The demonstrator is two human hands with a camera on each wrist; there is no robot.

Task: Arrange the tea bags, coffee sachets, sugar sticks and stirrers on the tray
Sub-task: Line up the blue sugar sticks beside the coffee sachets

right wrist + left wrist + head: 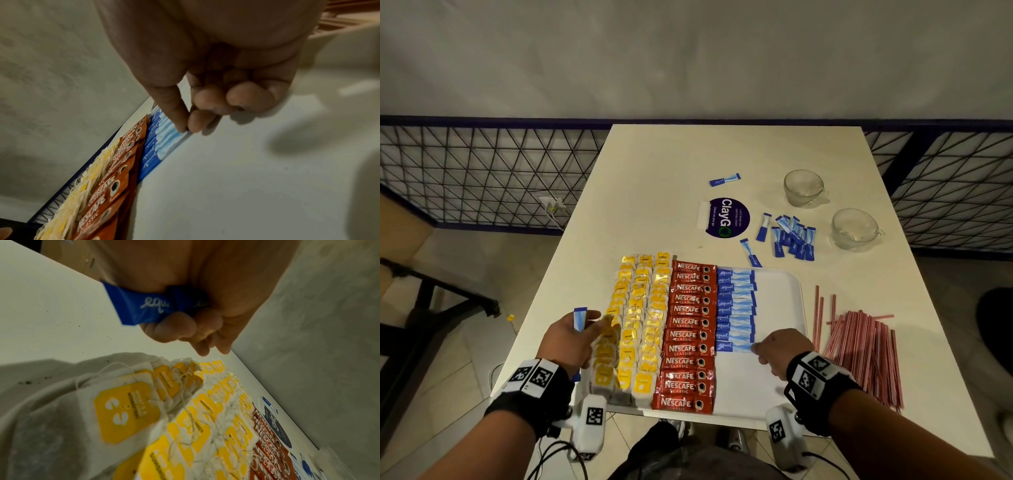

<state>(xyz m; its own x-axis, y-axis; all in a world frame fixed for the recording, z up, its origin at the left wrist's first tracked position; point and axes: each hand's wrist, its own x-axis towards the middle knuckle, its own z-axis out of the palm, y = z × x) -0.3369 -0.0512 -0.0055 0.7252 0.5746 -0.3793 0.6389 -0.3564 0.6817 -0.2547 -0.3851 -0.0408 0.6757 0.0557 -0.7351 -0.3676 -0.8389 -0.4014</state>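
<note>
Left hand (571,334) curled around a bunch of blue paper sugar sticks (141,305), held above yellow-tagged tea bags (635,329). Right hand (780,351) pinches the end of the nearest blue sugar stick (734,346) laid on the white rectangular plastic tray (780,308), beside red coffee sachets (688,335). Red-striped stirrers (859,346) lie right of it, on the table.

- left hand (571,337) is raised a bit, fingers curled around a couple of blue sticks (144,305)
- right hand (782,349) is palm down, thumb and index fingertips (180,123) pinching the end of one stick, other fingers tucked under
- both wrists wear black straps
</note>
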